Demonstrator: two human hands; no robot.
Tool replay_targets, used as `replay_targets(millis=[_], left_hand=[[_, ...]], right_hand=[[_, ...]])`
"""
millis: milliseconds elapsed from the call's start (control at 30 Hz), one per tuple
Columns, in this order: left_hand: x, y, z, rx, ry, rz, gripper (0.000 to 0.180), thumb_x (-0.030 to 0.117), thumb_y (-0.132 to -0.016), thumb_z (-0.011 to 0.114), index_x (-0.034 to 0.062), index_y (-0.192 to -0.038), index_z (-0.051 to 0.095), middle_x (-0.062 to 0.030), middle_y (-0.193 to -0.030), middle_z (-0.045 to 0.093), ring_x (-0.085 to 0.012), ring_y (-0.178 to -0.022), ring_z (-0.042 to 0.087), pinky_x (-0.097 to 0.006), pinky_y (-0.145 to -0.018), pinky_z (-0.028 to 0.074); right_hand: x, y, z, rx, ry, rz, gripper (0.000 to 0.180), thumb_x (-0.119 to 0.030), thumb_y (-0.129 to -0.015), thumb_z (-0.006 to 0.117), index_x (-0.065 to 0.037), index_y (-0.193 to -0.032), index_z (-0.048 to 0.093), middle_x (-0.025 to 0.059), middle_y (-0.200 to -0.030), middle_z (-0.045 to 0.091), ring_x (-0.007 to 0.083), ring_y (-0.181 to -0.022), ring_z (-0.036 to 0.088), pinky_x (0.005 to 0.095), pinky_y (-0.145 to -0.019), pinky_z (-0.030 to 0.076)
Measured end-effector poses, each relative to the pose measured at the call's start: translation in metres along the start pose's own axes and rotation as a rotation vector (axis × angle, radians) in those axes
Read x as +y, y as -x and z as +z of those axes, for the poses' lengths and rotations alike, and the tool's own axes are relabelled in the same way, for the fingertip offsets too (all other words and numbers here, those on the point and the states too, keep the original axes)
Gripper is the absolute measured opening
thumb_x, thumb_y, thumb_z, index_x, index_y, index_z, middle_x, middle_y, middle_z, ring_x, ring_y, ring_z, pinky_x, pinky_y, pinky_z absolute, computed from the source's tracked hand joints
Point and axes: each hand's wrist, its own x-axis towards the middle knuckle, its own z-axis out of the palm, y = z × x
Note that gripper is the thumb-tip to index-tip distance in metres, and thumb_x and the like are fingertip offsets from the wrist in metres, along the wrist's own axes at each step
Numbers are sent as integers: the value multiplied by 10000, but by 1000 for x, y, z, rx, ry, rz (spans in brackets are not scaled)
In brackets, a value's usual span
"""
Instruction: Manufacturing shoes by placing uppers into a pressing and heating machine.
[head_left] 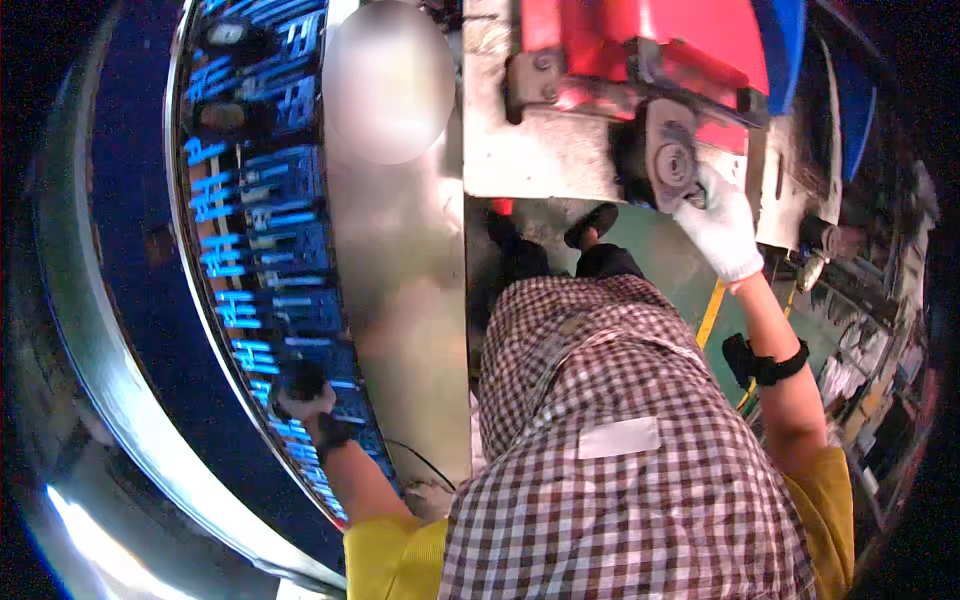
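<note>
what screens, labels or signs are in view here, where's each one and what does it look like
Screen: large curved panel on the left, dark with rows of glowing blue marks; the left hand grips a dark knob at its lower part.
Label: small blank whitish rectangle on the checked apron, lower centre.
No packages or signs show; the gloved right hand rests on a grey metal fitting of the red machine.

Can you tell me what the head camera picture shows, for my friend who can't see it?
Seen from above, a person in a checked apron works with both hands: the right hand, in a white glove, is on a round metal part of a red and grey machine, while the bare left hand grips a dark knob on a panel glowing blue.
</note>
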Motion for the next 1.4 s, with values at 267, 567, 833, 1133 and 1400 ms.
replay_targets(millis=[267,567,833,1133,1400], left_hand=[[153,85,272,228,1110,-436,602,362,-814,671,51,-1327,631,-159,-1249,674,-369,-1156,633,-526,-1008,531],[305,132,474,-1042,442,-132,1062,410,-718,814,16,-1576,328,-200,-1509,507,-393,-1381,515,-513,-1183,417],[446,175,572,-897,-252,655,735,119,-906,627,-9,-1574,349,-167,-1564,451,-290,-1405,469,-389,-1200,330],[598,197,678,-786,-13,1343,692,307,-1004,598,-29,-1564,370,-212,-1569,458,-297,-1460,430,-387,-1226,291],[695,294,786,-928,-16,1462,749,422,-991,604,-25,-1552,387,-256,-1517,508,-344,-1366,538,-368,-1143,404]], right_hand=[[25,15,13,350,-91,-257,334,-231,-794,816,-58,-1030,656,161,-952,648,317,-938,643,422,-848,515],[-36,71,-31,-132,-725,-491,1004,-220,-834,804,-47,-1634,224,178,-1630,343,302,-1475,388,420,-1188,378],[18,89,-75,-20,-1875,11,887,-214,-873,738,-68,-1630,299,139,-1561,494,262,-1396,515,431,-1187,403],[155,-29,-205,742,-277,232,940,-384,-700,850,-144,-1540,503,327,-1370,592,448,-1123,673,442,-1029,520],[171,-81,-214,556,152,276,842,-444,-760,763,-377,-1546,469,250,-1267,593,426,-1156,625,486,-964,543]])
